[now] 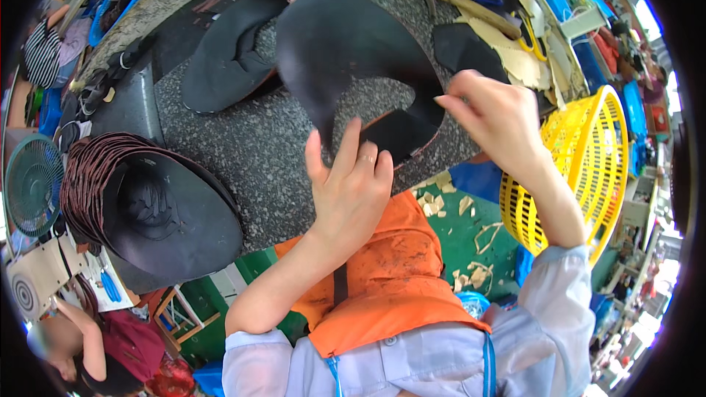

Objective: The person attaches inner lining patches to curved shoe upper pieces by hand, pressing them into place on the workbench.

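A black leather shoe upper (323, 37), curved like a horseshoe, lies on the speckled stone worktop (250, 154) in front of me. My left hand (349, 187) reaches to its near end with fingers spread, the fingertips at the inner side of the curve. At the right edge of the upper is my right hand (496, 117), its fingers curled and its thumb tip against or just by that edge. Whatever may sit between those fingers is too small to make out. Beside this piece on the left rests another black upper (220, 66).
A nested stack of black uppers (154, 206) stands at the worktop's left. To the right is a yellow plastic basket (588, 169). Yellow-handled scissors (531, 37) and a wooden-handled tool (482, 15) lie at the far right. Scraps (471, 276) litter the green floor. Another person's arm (88, 338) shows at lower left.
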